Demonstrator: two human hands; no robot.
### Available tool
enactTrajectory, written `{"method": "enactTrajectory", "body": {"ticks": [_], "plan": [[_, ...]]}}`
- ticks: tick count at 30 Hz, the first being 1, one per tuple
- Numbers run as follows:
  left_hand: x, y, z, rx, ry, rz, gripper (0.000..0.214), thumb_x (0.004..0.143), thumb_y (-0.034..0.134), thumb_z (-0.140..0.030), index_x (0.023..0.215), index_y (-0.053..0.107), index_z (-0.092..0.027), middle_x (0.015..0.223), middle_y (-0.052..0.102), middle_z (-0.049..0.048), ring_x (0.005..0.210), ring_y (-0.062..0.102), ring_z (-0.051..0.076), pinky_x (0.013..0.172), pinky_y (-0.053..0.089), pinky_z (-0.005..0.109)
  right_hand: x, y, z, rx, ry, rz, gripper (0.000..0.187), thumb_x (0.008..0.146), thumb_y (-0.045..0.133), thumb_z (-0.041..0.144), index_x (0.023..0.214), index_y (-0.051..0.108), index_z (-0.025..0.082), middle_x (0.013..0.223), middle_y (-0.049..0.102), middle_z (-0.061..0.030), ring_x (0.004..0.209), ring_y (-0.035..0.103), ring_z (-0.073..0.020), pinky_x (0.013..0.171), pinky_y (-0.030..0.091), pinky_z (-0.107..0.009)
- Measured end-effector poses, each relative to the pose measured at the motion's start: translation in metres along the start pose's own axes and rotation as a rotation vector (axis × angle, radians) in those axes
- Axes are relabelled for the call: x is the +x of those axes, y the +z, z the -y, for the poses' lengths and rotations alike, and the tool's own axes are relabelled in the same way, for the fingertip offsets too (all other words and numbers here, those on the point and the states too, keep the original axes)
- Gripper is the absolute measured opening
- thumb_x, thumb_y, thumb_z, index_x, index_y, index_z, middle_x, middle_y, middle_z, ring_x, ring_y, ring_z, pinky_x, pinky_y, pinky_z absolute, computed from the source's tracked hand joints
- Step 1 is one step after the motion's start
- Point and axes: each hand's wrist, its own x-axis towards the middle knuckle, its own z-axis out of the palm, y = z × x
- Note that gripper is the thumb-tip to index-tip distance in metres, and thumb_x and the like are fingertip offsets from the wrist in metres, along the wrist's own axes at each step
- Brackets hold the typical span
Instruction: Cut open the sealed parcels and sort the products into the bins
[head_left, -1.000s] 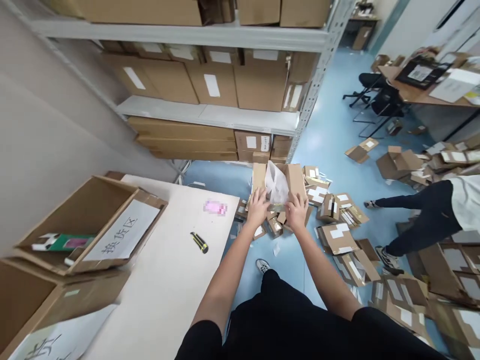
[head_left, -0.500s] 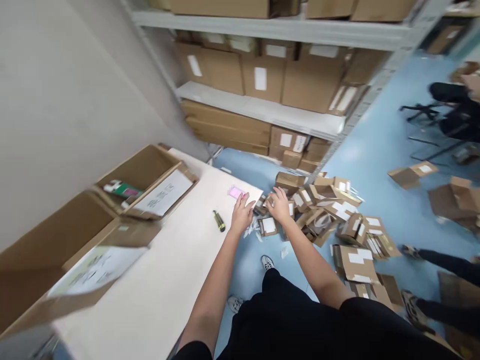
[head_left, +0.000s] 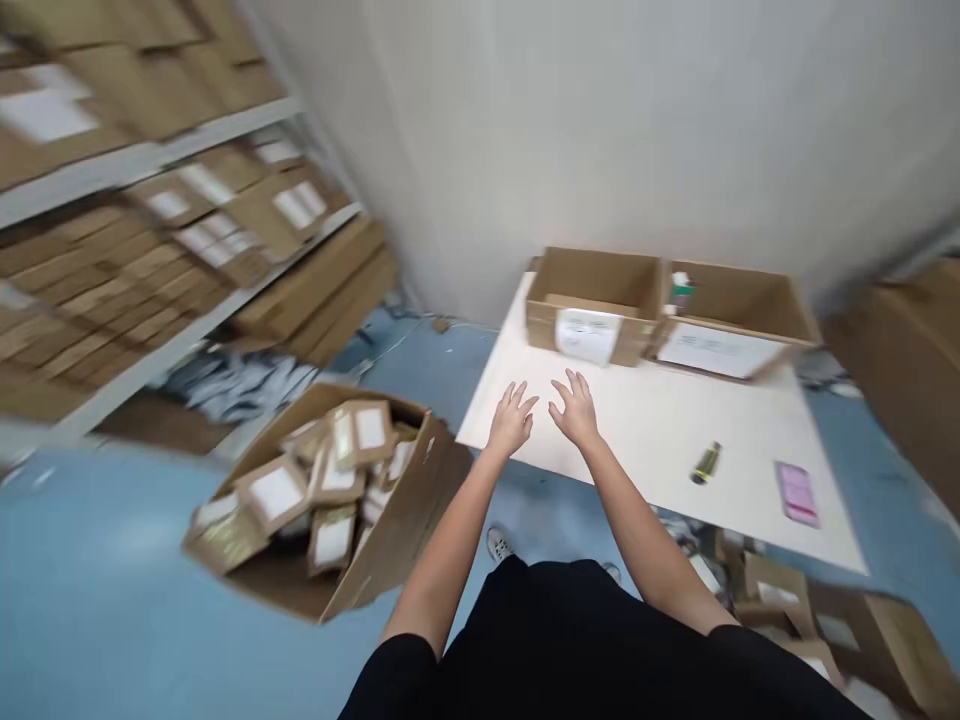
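Both hands are extended in front of me with fingers spread and nothing in them. My left hand (head_left: pixel 511 420) hovers near the left front edge of the white table (head_left: pixel 622 420). Over the same table, a little to the right, is my right hand (head_left: pixel 574 408). Farther right lie a yellow and black box cutter (head_left: pixel 706 463) and a pink, flat, rectangular item (head_left: pixel 797 493). Two open cardboard boxes stand at the table's back: a left box (head_left: pixel 626 335) and a right box (head_left: pixel 802 330) with a small green and white package (head_left: pixel 681 290) inside.
A large open carton (head_left: pixel 442 450), full of small labelled boxes (head_left: pixel 334 465), stands on the floor left of the table. Shelves (head_left: pixel 172 335) of cartons line the left side. Opened boxes (head_left: pixel 780 590) litter the floor at lower right. A wall (head_left: pixel 645 130) rises behind the table.
My view has swung left, bringing the filled carton into sight. My left hand has come away from the pink item, which stays on the table. Both hands are now near the table's other end.
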Motion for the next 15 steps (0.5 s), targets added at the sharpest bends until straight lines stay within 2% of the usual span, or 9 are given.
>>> {"method": "enactTrajectory", "body": {"ticks": [4,7,9,11,13,15], "plan": [[-0.100,-0.070,0.132,0.064,-0.299,-0.097,0.052,0.093,0.060,-0.015,0.144,0.064,-0.023,0.170,0.040,0.0101,0.161,0.028,0.034,0.128,0.035,0.056,0.046,0.104,0.142,0.096,-0.271,0.211,0.057,0.093,0.064,0.028,0.149,0.059,0.020,0.173,0.031,-0.0141,0.161,0.019,-0.0426,0.124,0.033,-0.066],[-0.178,-0.103,0.206,0.091,-0.531,-0.165,0.053,0.093,0.062,-0.018,0.145,0.063,-0.021,0.171,0.039,0.0130,0.160,0.029,0.036,0.130,0.031,0.056,0.065,0.168,0.234,0.127,-0.425,0.356,0.059,0.093,0.065,0.025,0.151,0.058,0.020,0.174,0.029,-0.0132,0.162,0.017,-0.0409,0.127,0.031,-0.063],[-0.220,-0.110,0.244,0.083,-0.680,-0.186,0.056,0.092,0.064,-0.021,0.148,0.060,-0.021,0.171,0.038,0.0149,0.159,0.031,0.038,0.129,0.032,0.057,0.074,0.205,0.280,0.123,-0.486,0.442,0.064,0.092,0.066,0.023,0.154,0.055,0.020,0.175,0.026,-0.0128,0.163,0.015,-0.0404,0.128,0.029,-0.062],[-0.248,-0.105,0.278,0.043,-0.811,-0.184,0.063,0.091,0.066,-0.023,0.153,0.054,-0.020,0.171,0.038,0.0172,0.157,0.034,0.039,0.126,0.035,0.057,0.083,0.241,0.313,0.106,-0.520,0.518,0.067,0.091,0.067,0.022,0.156,0.052,0.019,0.177,0.023,-0.0133,0.163,0.015,-0.0401,0.129,0.029,-0.060],[-0.260,-0.092,0.310,-0.026,-0.930,-0.178,0.073,0.089,0.070,-0.028,0.158,0.048,-0.018,0.171,0.037,0.0201,0.156,0.037,0.039,0.124,0.037,0.055,0.089,0.274,0.335,0.085,-0.541,0.583,0.071,0.089,0.068,0.022,0.158,0.050,0.019,0.177,0.020,-0.0144,0.163,0.016,-0.0401,0.128,0.031,-0.058],[-0.262,-0.075,0.339,-0.099,-1.051,-0.195,0.083,0.086,0.074,-0.034,0.161,0.043,-0.017,0.172,0.034,0.0228,0.156,0.037,0.040,0.124,0.037,0.055,0.094,0.305,0.345,0.068,-0.565,0.638,0.077,0.087,0.071,0.023,0.160,0.048,0.021,0.177,0.019,-0.0151,0.162,0.019,-0.0402,0.127,0.033,-0.058]]}}
